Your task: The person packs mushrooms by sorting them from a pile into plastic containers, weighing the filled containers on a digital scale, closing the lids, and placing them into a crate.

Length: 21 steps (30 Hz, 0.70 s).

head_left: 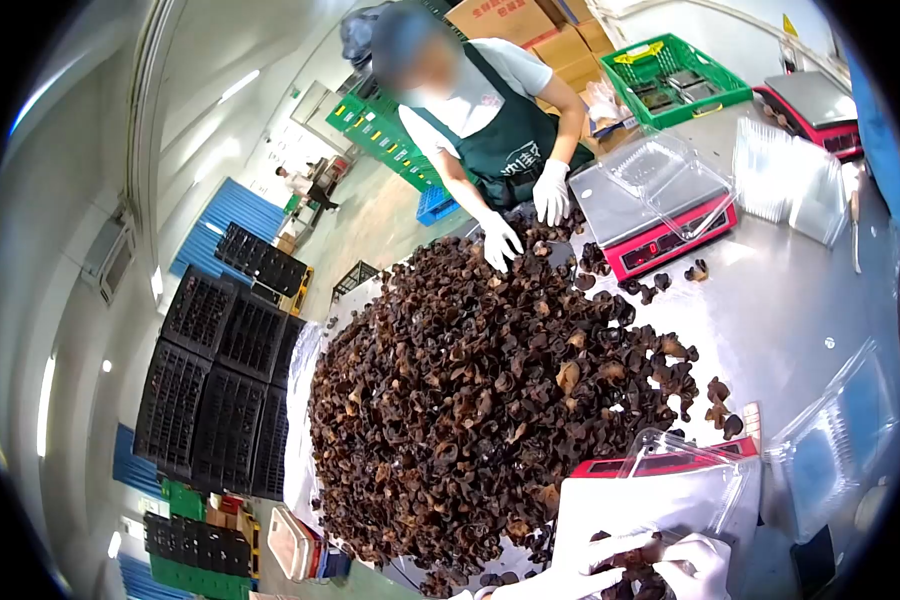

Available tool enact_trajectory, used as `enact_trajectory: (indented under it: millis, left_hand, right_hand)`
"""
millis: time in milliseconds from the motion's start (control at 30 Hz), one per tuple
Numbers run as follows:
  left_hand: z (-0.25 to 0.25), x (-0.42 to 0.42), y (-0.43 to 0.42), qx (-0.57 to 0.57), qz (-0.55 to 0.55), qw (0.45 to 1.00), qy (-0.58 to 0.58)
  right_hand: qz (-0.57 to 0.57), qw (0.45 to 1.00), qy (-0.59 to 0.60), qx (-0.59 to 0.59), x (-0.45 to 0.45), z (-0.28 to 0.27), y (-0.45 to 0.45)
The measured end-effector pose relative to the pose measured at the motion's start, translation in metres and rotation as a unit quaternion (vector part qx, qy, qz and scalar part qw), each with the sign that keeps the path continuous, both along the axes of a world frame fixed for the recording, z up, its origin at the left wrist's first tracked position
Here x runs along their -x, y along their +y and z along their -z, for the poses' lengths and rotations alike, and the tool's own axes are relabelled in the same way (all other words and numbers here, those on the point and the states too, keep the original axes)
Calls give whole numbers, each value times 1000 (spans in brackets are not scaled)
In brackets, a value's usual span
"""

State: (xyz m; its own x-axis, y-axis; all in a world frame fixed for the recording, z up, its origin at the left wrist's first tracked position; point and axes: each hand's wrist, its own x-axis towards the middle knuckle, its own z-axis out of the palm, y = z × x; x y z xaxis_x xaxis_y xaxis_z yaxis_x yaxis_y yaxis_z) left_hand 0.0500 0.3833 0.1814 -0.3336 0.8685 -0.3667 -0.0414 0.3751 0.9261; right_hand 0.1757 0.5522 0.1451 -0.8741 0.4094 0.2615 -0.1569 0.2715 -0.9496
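My left hand (595,562), in a white glove, reaches in at the bottom edge with its fingers curved against a clump of dark wood ear mushrooms (635,580). From the other side my right hand (698,562), also gloved, has its fingers bent onto the same clump. The lower part of both hands is cut off by the frame. Just beyond them a clear plastic clamshell box (692,490) lies open on a red scale (600,467) with a pale top. A large heap of wood ear mushrooms (460,400) covers the table to the left.
Across the table a co-worker's gloved hands (500,242) touch the heap. Beside them stands another red scale (660,215) with a clear box on it. Stacked clear boxes (790,185), a green crate (675,80) and a knife (855,225) lie farther right. Black crates (215,385) stand left.
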Motion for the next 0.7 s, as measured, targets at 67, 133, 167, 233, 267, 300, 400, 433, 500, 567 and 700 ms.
enact_trajectory:
  millis: [67, 133, 167, 233, 267, 300, 400, 433, 500, 567, 700]
  left_hand:
    - [-6, 7, 10, -46, 42, 986, 153]
    - [3, 8, 8, -31, 6, 999, -5]
    - [-1, 9, 8, 15, -8, 995, -102]
    - [12, 10, 6, -9, 8, 997, -74]
    - [15, 11, 7, -36, 25, 998, -42]
    - [19, 12, 9, -37, 25, 998, -45]
    - [16, 7, 10, -61, 26, 998, -4]
    - [16, 6, 9, -64, 25, 998, -3]
    - [18, 1, 6, -79, -8, 996, 51]
    - [23, -2, 4, -132, -39, 988, 72]
    - [16, -5, -6, -145, -32, 963, 227]
  right_hand:
    - [-2, 997, 36, -71, -2, 21, 3]
    - [-25, 990, 56, -123, -9, 36, 2]
    - [-12, 986, 74, -149, -7, 35, 3]
    - [-22, 987, 68, -146, -8, 37, 3]
    - [-27, 985, 79, -150, -6, 36, 5]
    - [-27, 985, 76, -151, -6, 34, 6]
    - [-44, 998, 20, -34, -8, 28, 8]
    - [-46, 998, 21, -38, -8, 26, 8]
    - [-59, 998, -2, 6, -6, 17, 8]
    - [-44, 998, -20, -26, -2, 2, 6]
    - [-15, 996, -83, 10, -5, -20, -16]
